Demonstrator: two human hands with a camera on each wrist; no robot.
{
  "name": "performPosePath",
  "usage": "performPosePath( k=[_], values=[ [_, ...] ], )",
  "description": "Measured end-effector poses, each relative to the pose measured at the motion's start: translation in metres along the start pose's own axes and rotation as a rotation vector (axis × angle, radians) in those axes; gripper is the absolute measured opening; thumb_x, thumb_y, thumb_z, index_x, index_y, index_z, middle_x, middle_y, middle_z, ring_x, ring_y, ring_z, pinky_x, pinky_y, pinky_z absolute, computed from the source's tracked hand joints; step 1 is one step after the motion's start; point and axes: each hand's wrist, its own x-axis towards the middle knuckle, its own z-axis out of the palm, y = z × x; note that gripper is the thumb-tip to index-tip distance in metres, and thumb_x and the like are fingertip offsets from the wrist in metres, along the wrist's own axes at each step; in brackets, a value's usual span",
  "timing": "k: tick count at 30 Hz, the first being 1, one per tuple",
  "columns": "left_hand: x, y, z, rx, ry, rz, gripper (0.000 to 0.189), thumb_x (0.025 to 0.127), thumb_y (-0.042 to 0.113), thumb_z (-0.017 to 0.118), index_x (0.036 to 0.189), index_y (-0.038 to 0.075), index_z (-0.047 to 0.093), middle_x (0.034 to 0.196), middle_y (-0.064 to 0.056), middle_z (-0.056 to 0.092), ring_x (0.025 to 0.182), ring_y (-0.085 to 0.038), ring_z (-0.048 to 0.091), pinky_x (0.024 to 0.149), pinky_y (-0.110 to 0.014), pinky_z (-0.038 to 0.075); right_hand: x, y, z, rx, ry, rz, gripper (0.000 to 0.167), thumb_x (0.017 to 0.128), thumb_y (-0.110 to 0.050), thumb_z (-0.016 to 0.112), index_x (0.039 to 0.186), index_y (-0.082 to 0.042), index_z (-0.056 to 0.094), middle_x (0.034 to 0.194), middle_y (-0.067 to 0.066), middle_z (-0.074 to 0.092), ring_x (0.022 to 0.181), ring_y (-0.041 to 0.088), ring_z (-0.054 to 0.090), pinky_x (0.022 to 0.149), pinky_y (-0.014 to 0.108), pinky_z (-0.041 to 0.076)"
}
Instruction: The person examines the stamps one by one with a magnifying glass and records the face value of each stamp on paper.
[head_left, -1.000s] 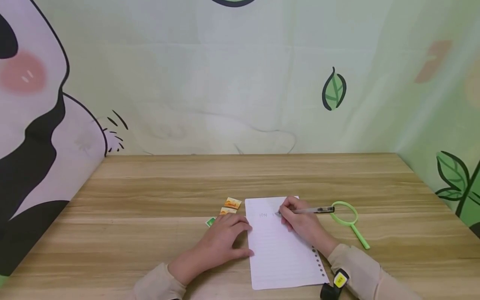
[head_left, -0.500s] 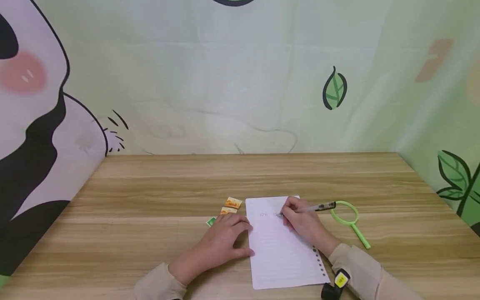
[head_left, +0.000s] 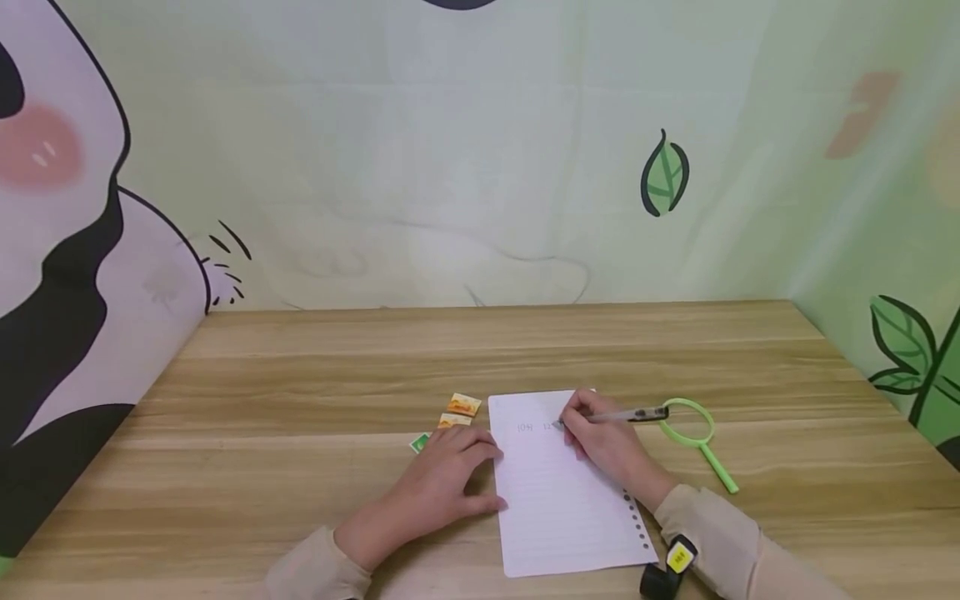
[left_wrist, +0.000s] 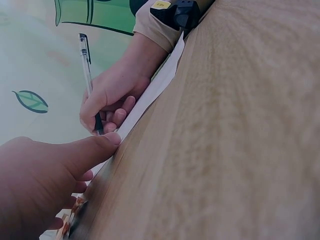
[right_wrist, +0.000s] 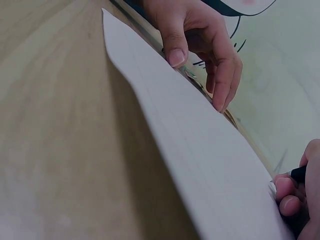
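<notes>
Currently the right hand [head_left: 607,437] pinches a pen [head_left: 633,415], its tip beside writing [head_left: 526,427] near the top of a lined sheet [head_left: 570,517] on the table [head_left: 315,375]. The left hand [head_left: 446,475] rests relaxed, thumb and fingertips touching the sheet's left edge, small cards [head_left: 465,406] just beyond; a magnifying glass [head_left: 708,454] lies rightward.

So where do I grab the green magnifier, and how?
Best by its thin, straight handle, I think, pinching across the middle from the right, near side. It seems to lie flat, with the handle slanting toward you and out to the right, away from the right hand. From above, the ring meets the pen, so that end looks crowded.
</notes>
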Motion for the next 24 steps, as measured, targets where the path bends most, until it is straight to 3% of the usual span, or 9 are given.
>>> performPosePath(
  k=[6,12,20,24],
  values=[
    [-0.0008,-0.0004,0.0007,0.003,0.002,0.005,0.048,0.078,0.045,0.076,0.112,0.012,0.066,0.118,0.0,0.06,0.114,-0.019,0.054,0.103,-0.042,0.041,-0.001,-0.002,0.0007,-0.027,0.023,0.007,0.014,0.093,-0.007,0.052,0.081,-0.002,0.056,0.061,0.004,0.055,0.049,0.013,0.049,0.047,0.021,0.039],
    [-0.0001,-0.0007,-0.0004,-0.001,0.004,0.001,0.048,0.077,0.044,0.076,0.111,0.012,0.066,0.118,-0.001,0.06,0.114,-0.019,0.054,0.102,-0.041,0.042,-0.0018,-0.0075,-0.0005,-0.016,-0.013,-0.031,0.014,0.095,-0.006,0.049,0.085,0.001,0.056,0.064,0.005,0.054,0.05,0.011,0.047,0.049,0.021,0.039],
    [-0.0013,0.0001,-0.0005,-0.011,-0.007,-0.006,0.048,0.078,0.044,0.076,0.111,0.011,0.066,0.118,-0.001,0.06,0.115,-0.019,0.053,0.104,-0.043,0.041,-0.0007,-0.0003,-0.0041,0.152,-0.023,0.017,0.019,0.099,-0.012,0.046,0.095,0.003,0.056,0.074,0.013,0.06,0.052,0.016,0.056,0.043,0.031,0.051],
    [-0.0003,0.0006,-0.0003,-0.009,-0.001,-0.002,0.048,0.078,0.044,0.076,0.111,0.011,0.066,0.118,-0.001,0.06,0.115,-0.019,0.053,0.103,-0.043,0.041,-0.0014,-0.0027,-0.006,0.134,-0.051,0.011,0.017,0.097,-0.012,0.051,0.096,0.004,0.055,0.076,0.013,0.061,0.055,0.016,0.058,0.046,0.031,0.053]
  ],
)
